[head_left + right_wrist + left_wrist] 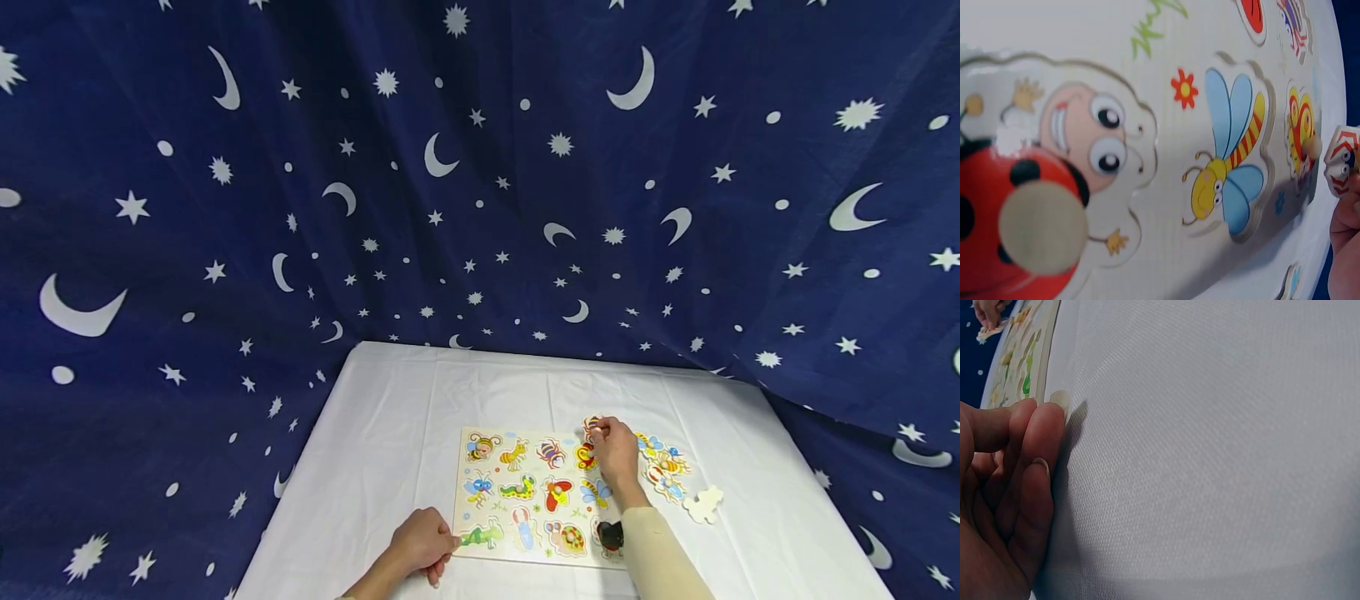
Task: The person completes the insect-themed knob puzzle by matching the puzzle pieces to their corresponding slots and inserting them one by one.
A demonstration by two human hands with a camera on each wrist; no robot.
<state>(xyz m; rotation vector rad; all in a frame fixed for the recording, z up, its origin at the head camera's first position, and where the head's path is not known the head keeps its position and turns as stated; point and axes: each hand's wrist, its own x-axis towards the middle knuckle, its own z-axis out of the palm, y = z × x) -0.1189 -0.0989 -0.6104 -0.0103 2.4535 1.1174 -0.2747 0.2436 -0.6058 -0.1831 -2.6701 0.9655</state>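
A wooden insect puzzle board [498,517] lies on the table. At its near left corner my left hand [423,540] pinches the edge between thumb and curled fingers [1044,428]. My right hand [618,454] is over the far right corner, gripping a spider puzzle piece [1342,156] with red-striped legs. That piece overlaps the board's far edge, just beyond the red and yellow butterfly piece [1300,131]. A ladybug piece [1054,156] with a round wooden knob sits in the near right corner. Beside it is a dragonfly picture [1216,181] in its recess. Another spider picture [551,452] shows in the top row.
Several loose insect pieces [667,468] lie in an overlapping heap right of the board. A piece with its plain pale side up [705,505] rests nearer and farther right. White cloth [397,417] covers the table; a dark blue star-and-moon curtain [480,217] hangs behind it.
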